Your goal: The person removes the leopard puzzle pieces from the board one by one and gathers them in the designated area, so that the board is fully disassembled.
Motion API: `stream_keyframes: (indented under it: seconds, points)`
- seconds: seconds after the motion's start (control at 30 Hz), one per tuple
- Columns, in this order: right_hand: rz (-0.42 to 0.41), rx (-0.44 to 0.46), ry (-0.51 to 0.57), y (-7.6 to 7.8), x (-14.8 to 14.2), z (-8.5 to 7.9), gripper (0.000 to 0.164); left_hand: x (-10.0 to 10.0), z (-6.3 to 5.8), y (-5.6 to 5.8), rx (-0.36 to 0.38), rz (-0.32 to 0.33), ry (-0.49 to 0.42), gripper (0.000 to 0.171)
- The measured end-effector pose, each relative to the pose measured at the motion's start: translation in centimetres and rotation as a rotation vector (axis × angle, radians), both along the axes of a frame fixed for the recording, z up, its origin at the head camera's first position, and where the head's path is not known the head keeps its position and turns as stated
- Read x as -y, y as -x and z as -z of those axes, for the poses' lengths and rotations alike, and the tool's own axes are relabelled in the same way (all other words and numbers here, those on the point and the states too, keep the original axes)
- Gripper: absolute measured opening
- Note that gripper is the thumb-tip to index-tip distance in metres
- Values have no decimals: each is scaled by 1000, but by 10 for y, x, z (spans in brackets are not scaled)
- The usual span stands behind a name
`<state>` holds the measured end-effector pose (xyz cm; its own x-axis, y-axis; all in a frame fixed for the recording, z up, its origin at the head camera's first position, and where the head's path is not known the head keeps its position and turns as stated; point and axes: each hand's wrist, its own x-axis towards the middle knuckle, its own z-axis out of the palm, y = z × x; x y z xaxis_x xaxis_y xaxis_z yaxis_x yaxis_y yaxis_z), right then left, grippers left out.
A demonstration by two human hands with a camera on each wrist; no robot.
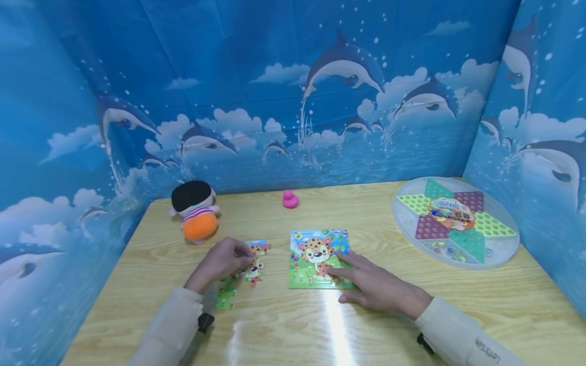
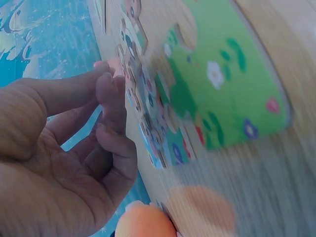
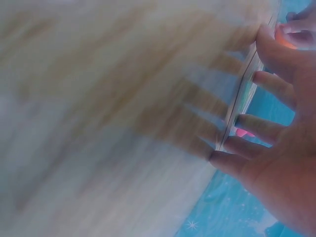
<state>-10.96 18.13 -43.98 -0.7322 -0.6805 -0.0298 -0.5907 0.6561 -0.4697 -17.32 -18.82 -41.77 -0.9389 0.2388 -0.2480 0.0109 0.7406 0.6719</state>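
Observation:
My left hand [image 1: 225, 262] pinches a puzzle piece, mostly hidden by the fingers, with thumb and forefinger together. Around its fingertips lie several puzzle pieces [image 1: 254, 274] with parts of a spotted leopard cub. One larger green piece [image 2: 212, 74] has flowers printed on it. To the right lies a square puzzle board [image 1: 299, 277] with a whole leopard cub picture on a green and blue ground. My right hand [image 1: 380, 282] rests on the board's right side, fingers spread and nearly straight. In the right wrist view its fingertips [image 3: 261, 79] sit along the board's edge.
A doll [image 1: 200, 223] with black hair and an orange bottom lies at the back left. Near the back edge sits a pink rubber duck [image 1: 289, 200]. A round Chinese checkers board [image 1: 412, 244] is at the right. Dolphin-print curtains [image 1: 256, 61] enclose the wooden table [image 1: 284, 325].

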Motion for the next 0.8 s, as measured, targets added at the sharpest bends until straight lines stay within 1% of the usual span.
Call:
stream_keyframes:
  seconds: [0.13,0.23,0.33,0.5,0.6,0.7,0.8]
  points:
    - [5,6,-4,0,1,0,61,-11,0,2,-15,-6,42,4]
    - [11,8,-12,0,1,-1,62,-21,0,3,-1,-13,37,2]
    - [17,6,-15,0,0,-2,62,-32,0,4,-12,8,28,4]
    - [33,-1,-23,-1,-1,-6,62,-49,-2,4,-29,72,37,8]
    - [26,-26,-32,-3,-2,-9,59,-59,-2,4,-38,112,40,7]
    - [16,-49,-45,-6,-4,-12,56,-70,-2,3,-68,171,36,4]
    - [13,-61,-59,-8,-6,-12,55,-80,-1,1,-86,236,16,5]
